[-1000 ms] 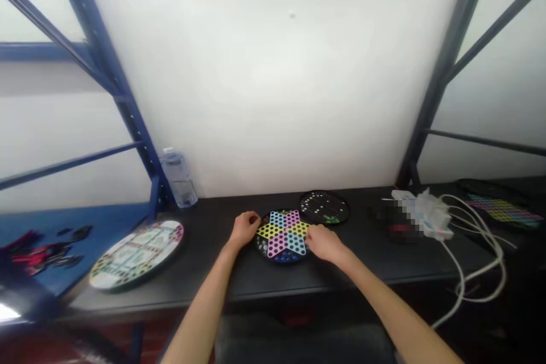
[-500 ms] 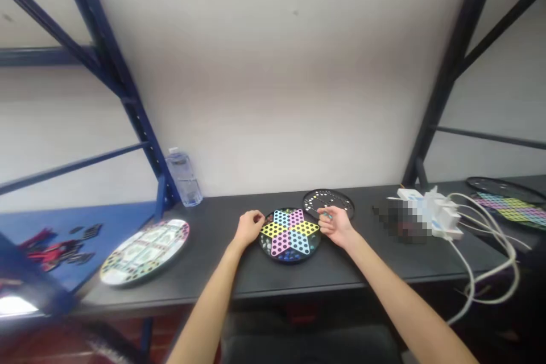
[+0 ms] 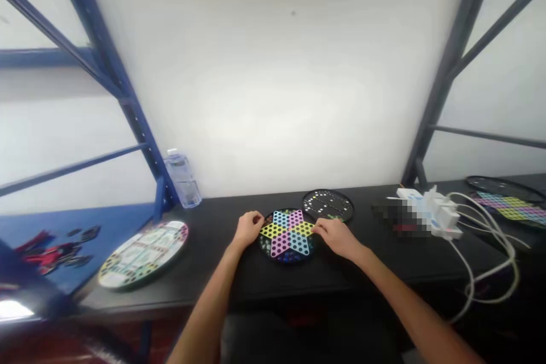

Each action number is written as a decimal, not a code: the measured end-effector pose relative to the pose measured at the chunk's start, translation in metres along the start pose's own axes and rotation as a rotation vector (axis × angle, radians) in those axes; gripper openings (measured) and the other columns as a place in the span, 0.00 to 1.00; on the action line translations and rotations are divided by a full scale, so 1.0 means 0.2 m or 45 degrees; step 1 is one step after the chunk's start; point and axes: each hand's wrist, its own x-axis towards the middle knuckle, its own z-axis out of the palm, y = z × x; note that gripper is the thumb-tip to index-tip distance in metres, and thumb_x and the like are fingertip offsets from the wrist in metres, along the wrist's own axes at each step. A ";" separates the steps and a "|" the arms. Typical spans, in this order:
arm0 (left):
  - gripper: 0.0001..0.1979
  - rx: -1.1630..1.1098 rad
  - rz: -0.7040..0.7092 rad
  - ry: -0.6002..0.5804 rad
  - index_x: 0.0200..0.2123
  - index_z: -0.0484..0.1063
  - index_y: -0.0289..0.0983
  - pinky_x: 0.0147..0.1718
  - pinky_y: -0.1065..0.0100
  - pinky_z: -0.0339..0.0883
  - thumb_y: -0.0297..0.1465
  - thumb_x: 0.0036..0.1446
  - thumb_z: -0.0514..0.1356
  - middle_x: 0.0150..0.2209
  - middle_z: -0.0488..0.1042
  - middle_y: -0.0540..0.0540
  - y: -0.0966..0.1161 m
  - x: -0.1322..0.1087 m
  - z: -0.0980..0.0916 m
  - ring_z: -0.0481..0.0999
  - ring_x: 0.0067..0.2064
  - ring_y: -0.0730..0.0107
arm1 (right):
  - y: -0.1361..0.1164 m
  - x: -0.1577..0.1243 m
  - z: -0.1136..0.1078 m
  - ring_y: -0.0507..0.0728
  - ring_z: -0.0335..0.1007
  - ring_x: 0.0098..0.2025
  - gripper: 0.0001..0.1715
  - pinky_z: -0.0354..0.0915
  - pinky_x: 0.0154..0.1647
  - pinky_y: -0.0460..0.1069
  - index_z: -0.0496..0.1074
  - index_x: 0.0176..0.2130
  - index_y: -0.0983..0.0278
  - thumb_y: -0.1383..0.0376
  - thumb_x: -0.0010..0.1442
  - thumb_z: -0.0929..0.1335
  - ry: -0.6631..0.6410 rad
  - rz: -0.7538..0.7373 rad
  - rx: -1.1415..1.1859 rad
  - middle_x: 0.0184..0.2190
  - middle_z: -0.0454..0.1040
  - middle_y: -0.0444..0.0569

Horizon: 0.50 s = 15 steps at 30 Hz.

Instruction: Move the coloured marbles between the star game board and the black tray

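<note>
A Chinese checkers board (image 3: 288,233) lies on the black tabletop, its pink, yellow and blue star full of holes. Dark and coloured marbles (image 3: 286,255) fill the round black rim around the star. My left hand (image 3: 249,228) is closed at the board's left edge, thumb and fingers together; what they hold, if anything, is hidden. Over the right edge, my right hand (image 3: 339,236) bends down with its fingertips pinched at the star's yellow tip. Whatever is between those fingertips cannot be made out.
Behind my right hand lies a round black tray (image 3: 327,205) with white dots and some green pieces. A patterned oval board (image 3: 145,255) and a clear bottle (image 3: 183,177) are on the left. White cables (image 3: 490,227) trail from a power strip (image 3: 420,210) on the right.
My right hand has moved left and down to the star's right tip and turned over. The small teal pieces seen in its fingers no longer show. My left hand has stayed in place.
</note>
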 end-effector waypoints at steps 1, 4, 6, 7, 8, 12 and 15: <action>0.09 0.002 0.003 0.006 0.29 0.76 0.37 0.36 0.70 0.63 0.32 0.54 0.56 0.29 0.76 0.47 0.00 0.00 0.00 0.73 0.33 0.69 | -0.02 -0.01 -0.01 0.56 0.70 0.34 0.16 0.56 0.33 0.46 0.75 0.32 0.61 0.53 0.58 0.65 -0.052 -0.001 -0.083 0.29 0.75 0.49; 0.09 -0.001 0.007 0.004 0.28 0.76 0.37 0.36 0.70 0.63 0.32 0.54 0.56 0.29 0.76 0.48 0.00 0.00 0.00 0.73 0.32 0.69 | -0.06 -0.03 -0.02 0.59 0.71 0.40 0.15 0.58 0.36 0.48 0.76 0.35 0.60 0.53 0.57 0.67 -0.166 0.014 -0.219 0.34 0.76 0.52; 0.09 -0.006 0.013 0.000 0.28 0.76 0.37 0.36 0.70 0.63 0.32 0.53 0.56 0.29 0.76 0.48 0.00 0.00 0.00 0.73 0.32 0.69 | -0.08 -0.02 -0.01 0.60 0.71 0.42 0.15 0.59 0.37 0.49 0.77 0.34 0.61 0.54 0.56 0.68 -0.212 0.056 -0.234 0.35 0.75 0.54; 0.09 -0.006 0.011 0.000 0.29 0.76 0.37 0.36 0.70 0.63 0.32 0.53 0.56 0.29 0.76 0.48 0.00 0.00 0.00 0.73 0.32 0.69 | -0.09 -0.01 0.00 0.61 0.71 0.41 0.14 0.59 0.38 0.49 0.77 0.34 0.62 0.54 0.54 0.69 -0.219 0.087 -0.230 0.36 0.75 0.54; 0.09 -0.004 0.006 0.003 0.29 0.76 0.37 0.36 0.70 0.63 0.32 0.53 0.56 0.29 0.76 0.47 0.00 0.00 0.00 0.73 0.33 0.69 | -0.09 -0.01 0.01 0.61 0.71 0.41 0.14 0.60 0.38 0.49 0.77 0.33 0.62 0.55 0.53 0.70 -0.210 0.116 -0.221 0.36 0.75 0.55; 0.10 0.000 -0.006 -0.006 0.29 0.76 0.37 0.36 0.70 0.63 0.33 0.53 0.56 0.29 0.76 0.47 0.00 0.00 -0.01 0.73 0.33 0.68 | -0.09 0.00 0.08 0.59 0.72 0.38 0.12 0.61 0.36 0.48 0.78 0.32 0.63 0.59 0.46 0.73 -0.124 0.186 -0.097 0.34 0.76 0.54; 0.10 -0.002 0.004 -0.008 0.29 0.76 0.37 0.36 0.70 0.63 0.33 0.53 0.56 0.29 0.77 0.47 0.01 0.00 -0.01 0.73 0.33 0.68 | -0.07 0.00 0.11 0.56 0.71 0.32 0.08 0.60 0.32 0.47 0.77 0.25 0.64 0.61 0.44 0.73 -0.065 0.185 0.121 0.27 0.75 0.51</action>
